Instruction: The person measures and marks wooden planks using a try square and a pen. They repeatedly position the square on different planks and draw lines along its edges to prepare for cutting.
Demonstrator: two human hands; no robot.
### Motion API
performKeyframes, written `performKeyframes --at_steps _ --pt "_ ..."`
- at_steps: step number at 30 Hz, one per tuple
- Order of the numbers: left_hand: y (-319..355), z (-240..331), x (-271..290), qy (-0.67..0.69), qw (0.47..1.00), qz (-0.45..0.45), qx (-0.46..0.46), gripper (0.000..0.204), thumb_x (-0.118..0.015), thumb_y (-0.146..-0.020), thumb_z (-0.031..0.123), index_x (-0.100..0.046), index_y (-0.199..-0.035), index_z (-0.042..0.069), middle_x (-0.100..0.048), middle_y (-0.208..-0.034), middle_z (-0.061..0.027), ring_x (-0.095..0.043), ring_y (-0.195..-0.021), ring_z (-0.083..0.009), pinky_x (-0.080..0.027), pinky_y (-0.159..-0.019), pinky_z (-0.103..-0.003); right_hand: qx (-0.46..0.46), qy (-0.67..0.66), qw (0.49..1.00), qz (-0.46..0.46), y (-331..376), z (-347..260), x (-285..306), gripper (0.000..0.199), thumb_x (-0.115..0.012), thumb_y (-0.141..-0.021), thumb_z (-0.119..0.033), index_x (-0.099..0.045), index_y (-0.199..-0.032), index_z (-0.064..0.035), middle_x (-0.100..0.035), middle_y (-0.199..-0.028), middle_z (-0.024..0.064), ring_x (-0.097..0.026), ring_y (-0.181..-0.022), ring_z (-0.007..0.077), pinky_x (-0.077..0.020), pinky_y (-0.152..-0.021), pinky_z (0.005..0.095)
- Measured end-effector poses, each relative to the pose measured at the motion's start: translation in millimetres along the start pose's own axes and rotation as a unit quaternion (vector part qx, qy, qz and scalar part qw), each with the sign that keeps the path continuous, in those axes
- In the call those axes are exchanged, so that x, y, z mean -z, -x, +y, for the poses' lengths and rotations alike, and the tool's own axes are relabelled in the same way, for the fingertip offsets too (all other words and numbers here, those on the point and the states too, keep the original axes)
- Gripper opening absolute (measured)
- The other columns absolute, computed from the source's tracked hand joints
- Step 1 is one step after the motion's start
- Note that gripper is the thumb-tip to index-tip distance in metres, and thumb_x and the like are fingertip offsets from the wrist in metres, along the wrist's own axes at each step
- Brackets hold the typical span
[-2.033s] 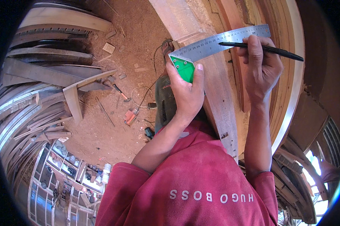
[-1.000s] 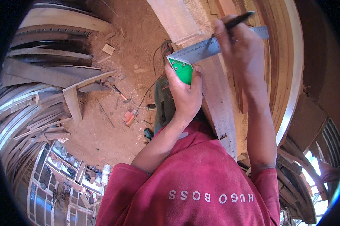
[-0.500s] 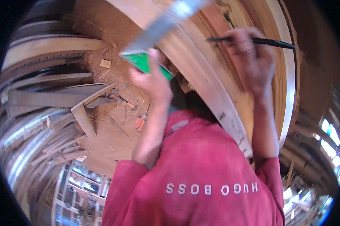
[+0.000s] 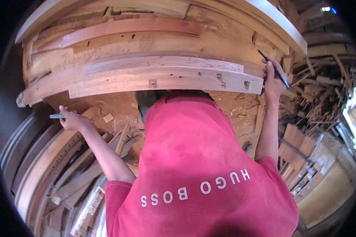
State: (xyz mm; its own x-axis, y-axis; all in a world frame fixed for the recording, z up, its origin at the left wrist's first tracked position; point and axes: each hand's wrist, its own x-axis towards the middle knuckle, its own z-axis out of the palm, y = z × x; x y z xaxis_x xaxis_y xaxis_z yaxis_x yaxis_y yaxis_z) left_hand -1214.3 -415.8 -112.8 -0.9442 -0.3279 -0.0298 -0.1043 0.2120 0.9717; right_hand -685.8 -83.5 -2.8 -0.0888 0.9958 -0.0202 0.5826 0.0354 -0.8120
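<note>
Out at the left, my left hand is closed on a try square, which now shows only as a thin grey strip beside the fingers. Its green handle is out of sight in my grip. My right hand pinches a dark pencil near the right end of the bench, its point tilted up and away. Between the hands, along the bench's near edge, lies a pale plank with several small rectangular holes cut in it. A second plank with dark pencil lines rests right behind it.
A reddish board lies farther back on the wooden bench. A long pale beam runs along the far edge. Stacked boards fill the lower left. Scrap wood is piled at the right. Shavings cover the floor.
The view has swung round, so the planks now run across it. My left hand has moved out left with the try square, and my right hand is farther right, still holding the pencil.
</note>
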Motion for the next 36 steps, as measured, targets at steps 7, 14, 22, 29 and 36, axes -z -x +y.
performKeyframes --at_steps 7,14,22,29,36 --pt "34.0 -9.2 -11.5 -0.078 0.99 -0.093 -0.065 0.036 -0.069 -0.094 0.014 -0.059 -0.122 -0.006 -0.067 -0.12 -0.0176 -0.067 -0.1 -0.0255 -0.057 -0.084 -0.04 0.057 0.132 0.976 0.163 48.4 105.3 30.8 0.025 -0.056 -0.101 -0.017 -0.064 -0.116 0.0006 -0.069 -0.109 0.0161 -0.066 -0.107 0.0286 -0.0496 -0.095 0.0392" --pt "-8.0 -43.0 -30.1 -0.01 0.953 -0.202 -0.223 0.038 -0.044 -0.089 -0.006 -0.06 -0.122 -0.001 -0.065 -0.126 -0.0141 -0.061 -0.115 -0.0244 -0.049 -0.1 -0.039 -0.098 -0.069 0.973 0.196 91.3 148.7 12.1 0.024 -0.057 -0.102 -0.019 -0.068 -0.113 -0.0009 -0.067 -0.111 0.008 -0.061 -0.107 0.0184 -0.0483 -0.095 0.036" --pt "-0.7 -52.5 -11.0 0.122 0.986 -0.108 -0.021 0.046 -0.054 -0.089 0.005 -0.046 -0.133 -0.007 -0.059 -0.121 -0.0136 -0.061 -0.103 -0.0217 -0.049 -0.089 -0.035 -0.145 -0.109 0.968 0.171 95.5 167.2 16.4 0.03 -0.057 -0.103 -0.024 -0.061 -0.124 -0.0038 -0.064 -0.121 0.0061 -0.061 -0.109 0.0178 -0.0536 -0.085 0.0362" --pt "-1.0 -50.9 -12.9 0.158 0.984 -0.072 -0.038 0.054 -0.054 -0.086 0.004 -0.044 -0.138 -0.006 -0.059 -0.118 -0.0129 -0.059 -0.098 -0.0211 -0.049 -0.087 -0.035 -0.145 -0.076 0.975 0.151 89.6 166.3 31.2 0.029 -0.057 -0.103 -0.022 -0.061 -0.123 -0.0014 -0.065 -0.119 0.0078 -0.061 -0.107 0.0167 -0.052 -0.085 0.0325" --pt "-70.1 -67.3 9.5 -0.228 0.96 -0.03 -0.159 0.022 -0.059 -0.089 0.008 -0.06 -0.109 -0.002 -0.064 -0.096 -0.0119 -0.058 -0.08 -0.0234 -0.051 -0.073 -0.039 -0.157 0.051 0.969 0.184 81.4 120.1 31.8 0.029 -0.057 -0.102 -0.021 -0.066 -0.121 -0.0006 -0.067 -0.114 0.0077 -0.061 -0.107 0.016 -0.0484 -0.093 0.0301"
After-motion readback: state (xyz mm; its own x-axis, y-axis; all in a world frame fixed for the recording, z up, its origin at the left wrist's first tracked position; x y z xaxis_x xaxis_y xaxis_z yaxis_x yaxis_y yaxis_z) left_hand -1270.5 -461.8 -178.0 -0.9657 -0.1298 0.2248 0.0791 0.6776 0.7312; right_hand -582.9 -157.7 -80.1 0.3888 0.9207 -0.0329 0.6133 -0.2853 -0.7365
